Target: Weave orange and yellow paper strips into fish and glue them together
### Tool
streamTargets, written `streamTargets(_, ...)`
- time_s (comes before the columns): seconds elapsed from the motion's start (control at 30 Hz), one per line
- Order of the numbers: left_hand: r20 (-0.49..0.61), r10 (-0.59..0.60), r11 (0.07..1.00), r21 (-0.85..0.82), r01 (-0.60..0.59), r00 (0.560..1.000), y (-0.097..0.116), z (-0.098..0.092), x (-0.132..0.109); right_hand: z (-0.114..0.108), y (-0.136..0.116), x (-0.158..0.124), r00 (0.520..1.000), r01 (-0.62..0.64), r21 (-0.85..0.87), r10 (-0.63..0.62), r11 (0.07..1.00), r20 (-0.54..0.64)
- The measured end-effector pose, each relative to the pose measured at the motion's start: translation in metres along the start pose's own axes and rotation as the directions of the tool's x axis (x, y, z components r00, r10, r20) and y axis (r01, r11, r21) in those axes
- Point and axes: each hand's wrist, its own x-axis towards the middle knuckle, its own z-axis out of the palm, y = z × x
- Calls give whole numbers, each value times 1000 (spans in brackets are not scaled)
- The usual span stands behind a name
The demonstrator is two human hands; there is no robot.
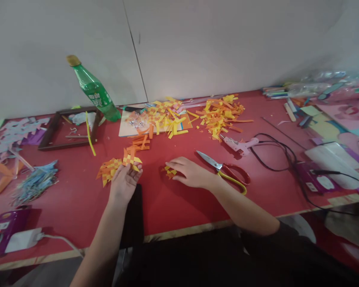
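My left hand (125, 180) holds a woven orange-and-yellow paper piece (131, 158) by its edge, just above the red table (77, 199). A second woven piece (109, 170) lies right beside it on the left. My right hand (188, 172) rests on the table, fingers pressed down on a small woven orange-and-yellow scrap (169, 172). Red-handled scissors (227, 169) lie just right of that hand, blades pointing up-left.
Piles of cut orange and yellow strips (219, 113) lie at the back, some on a card (155, 121). A green bottle (94, 91) leans by a wooden frame (67, 129). A pink glue gun (241, 143) with black cable, chargers and craft papers fill the sides.
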Motion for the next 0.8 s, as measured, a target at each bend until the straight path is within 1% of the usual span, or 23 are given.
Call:
streamTargets(0.1, 6, -4, 1000, -5, 4, 1000, 1, 3, -2, 6, -5, 1, 999, 5, -4, -4, 1000, 39)
streamTargets(0.23, 16, -3, 1000, -13, 3, 1000, 2, 8, -6, 8, -7, 4, 999, -17, -14, 17, 1000, 48)
streamTargets(0.43, 17, 7, 1000, -4, -7, 1000, 2, 10, -9, 9, -9, 7, 999, -20, -12, 20, 1000, 34)
streamTargets(0.63, 22, 16, 1000, -2, -16, 1000, -1, 8, -8, 20, -12, 4, 1000, -9, -11, 9, 1000, 21)
streamTargets(0.8, 26, 16, 1000, 2, -16, 1000, -1, 8, -8, 28, -13, -1, 999, -51, -38, 51, 998, -8)
